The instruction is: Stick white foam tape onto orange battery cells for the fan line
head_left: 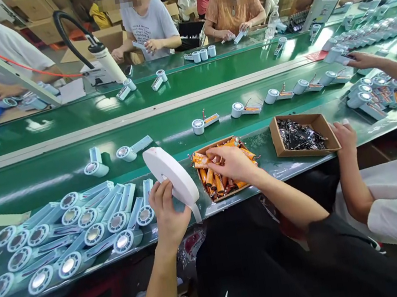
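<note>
Two bare hands are at work over the near edge of the bench (270, 170). The left hand (168, 219) is curled round the lower side of a white roll of tape (173, 175), fingertips near its hub; the roll stands tilted, its free end hanging down. The right hand (235, 162) reaches over an open cardboard box (216, 144), thumb and fingers nearly closed on an orange cell (199, 160) at the box's far left corner, above the other orange cells (219, 184). Left of the roll lie many pale-blue fan units (94, 234) in overlapping rows. To the right, a co-worker's hand (344, 134) touches a small carton (306, 152) of black parts (300, 135).
</note>
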Demonstrator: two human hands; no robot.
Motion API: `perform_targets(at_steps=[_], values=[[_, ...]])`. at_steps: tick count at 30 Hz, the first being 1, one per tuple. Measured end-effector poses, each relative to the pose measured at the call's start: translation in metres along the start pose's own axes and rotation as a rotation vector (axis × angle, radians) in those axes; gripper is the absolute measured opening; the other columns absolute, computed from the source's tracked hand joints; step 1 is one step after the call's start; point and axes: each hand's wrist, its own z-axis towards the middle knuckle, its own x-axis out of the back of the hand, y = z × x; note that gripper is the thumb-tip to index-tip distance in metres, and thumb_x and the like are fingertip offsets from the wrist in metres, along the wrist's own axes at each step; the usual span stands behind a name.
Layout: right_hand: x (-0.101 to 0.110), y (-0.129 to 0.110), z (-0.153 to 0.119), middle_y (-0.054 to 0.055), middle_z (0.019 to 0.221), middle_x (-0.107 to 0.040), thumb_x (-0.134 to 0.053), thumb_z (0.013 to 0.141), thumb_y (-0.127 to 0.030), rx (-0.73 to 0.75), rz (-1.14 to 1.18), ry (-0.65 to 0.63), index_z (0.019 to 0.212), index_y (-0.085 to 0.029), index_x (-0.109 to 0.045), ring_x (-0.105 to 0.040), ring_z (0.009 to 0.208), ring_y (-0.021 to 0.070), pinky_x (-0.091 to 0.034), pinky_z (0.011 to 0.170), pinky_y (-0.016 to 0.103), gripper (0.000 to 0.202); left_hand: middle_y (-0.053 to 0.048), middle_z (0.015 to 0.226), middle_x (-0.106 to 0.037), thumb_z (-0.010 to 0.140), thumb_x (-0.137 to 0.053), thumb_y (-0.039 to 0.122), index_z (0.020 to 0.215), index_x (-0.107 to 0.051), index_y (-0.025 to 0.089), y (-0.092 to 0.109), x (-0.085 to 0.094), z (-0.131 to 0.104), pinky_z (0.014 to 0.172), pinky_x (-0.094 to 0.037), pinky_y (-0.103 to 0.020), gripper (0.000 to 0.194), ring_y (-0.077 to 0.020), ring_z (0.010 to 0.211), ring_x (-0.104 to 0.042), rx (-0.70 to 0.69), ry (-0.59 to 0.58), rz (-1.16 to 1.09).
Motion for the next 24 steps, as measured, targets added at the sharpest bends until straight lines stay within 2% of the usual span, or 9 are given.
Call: perform_targets(at_steps=[3,7,9,12,14,17,19,22,24], values=[[0.016,0.011,-0.002,0.003,0.097,-0.077,-0.065,0.091,-0.032,-0.026,0.288,0.108,0.127,-0.019,-0.071,-0.067,0.078,0.0156,-0.054,0.076,0.028,0.038,-0.014,0.145,-0.051,0.080,-0.077,0.012,0.159,-0.032,0.035,0.001,0.003,-0.002,0.117,-0.047,-0.062,0.094,-0.0392,0.148,-0.040,-0.063,0.038,0.041],[0.024,0.027,-0.009,-0.001,0.075,-0.069,-0.067,0.087,-0.032,-0.069,0.296,0.101,0.100,-0.019,-0.075,-0.059,0.064,0.0134,-0.048,0.064,0.027,0.019,-0.014,0.144,-0.053,0.083,-0.073,0.011,0.159,-0.034,0.032,0.005,0.000,-0.004,0.118,-0.044,-0.061,0.088,-0.0394,0.146,-0.042,-0.079,0.041,0.048],[0.025,0.034,-0.015,-0.001,0.075,-0.069,-0.071,0.086,-0.037,-0.111,0.341,0.184,0.093,-0.020,-0.068,-0.061,0.066,0.0136,-0.050,0.064,0.027,0.018,-0.014,0.143,-0.054,0.083,-0.072,0.012,0.158,-0.035,0.031,0.007,-0.001,-0.006,0.118,-0.043,-0.061,0.085,-0.0394,0.144,-0.043,-0.086,0.034,0.053],[0.025,0.043,-0.025,-0.002,0.076,-0.070,-0.073,0.085,-0.049,-0.208,0.617,0.331,0.094,-0.024,-0.056,-0.068,0.068,0.0155,-0.055,0.065,0.027,0.032,-0.013,0.141,-0.056,0.082,-0.073,0.013,0.157,-0.037,0.031,0.009,-0.003,-0.008,0.117,-0.041,-0.062,0.085,-0.0396,0.139,-0.046,-0.090,0.016,0.073],[0.025,0.046,-0.032,-0.005,0.069,-0.070,-0.071,0.085,-0.052,-0.301,0.844,0.321,0.102,-0.025,-0.054,-0.069,0.059,0.0159,-0.055,0.058,0.026,0.036,-0.013,0.139,-0.057,0.081,-0.072,0.013,0.156,-0.037,0.031,0.010,-0.004,-0.008,0.115,-0.042,-0.061,0.084,-0.0394,0.136,-0.047,-0.094,0.001,0.085],[0.026,0.044,-0.043,-0.005,0.061,-0.068,-0.072,0.084,-0.055,-0.412,1.084,0.212,0.106,-0.024,-0.058,-0.066,0.048,0.0150,-0.052,0.047,0.023,0.041,-0.014,0.139,-0.058,0.080,-0.071,0.009,0.156,-0.038,0.029,0.012,-0.006,-0.007,0.114,-0.043,-0.059,0.085,-0.0392,0.134,-0.047,-0.113,-0.020,0.093],[0.027,0.038,-0.050,-0.003,0.066,-0.072,-0.081,0.077,-0.057,-0.400,1.182,0.180,0.103,-0.024,-0.059,-0.071,0.053,0.0158,-0.055,0.049,0.023,0.048,-0.014,0.139,-0.059,0.080,-0.071,0.008,0.157,-0.038,0.028,0.015,-0.007,-0.007,0.113,-0.043,-0.058,0.086,-0.0393,0.135,-0.046,-0.129,-0.036,0.092],[0.032,0.027,-0.062,-0.002,0.077,-0.077,-0.094,0.068,-0.049,-0.316,1.189,0.191,0.100,-0.026,-0.053,-0.078,0.067,0.0194,-0.062,0.061,0.027,0.057,-0.015,0.140,-0.059,0.081,-0.070,0.008,0.160,-0.036,0.028,0.019,-0.007,-0.006,0.114,-0.043,-0.059,0.088,-0.0397,0.137,-0.044,-0.156,-0.059,0.108],[0.035,0.021,-0.068,-0.001,0.083,-0.080,-0.091,0.077,-0.048,-0.264,1.083,0.208,0.104,-0.027,-0.054,-0.080,0.078,0.0221,-0.067,0.075,0.035,0.050,-0.014,0.140,-0.060,0.082,-0.068,0.007,0.162,-0.035,0.029,0.022,-0.007,-0.005,0.115,-0.042,-0.060,0.089,-0.0400,0.138,-0.045,-0.190,-0.075,0.137]])
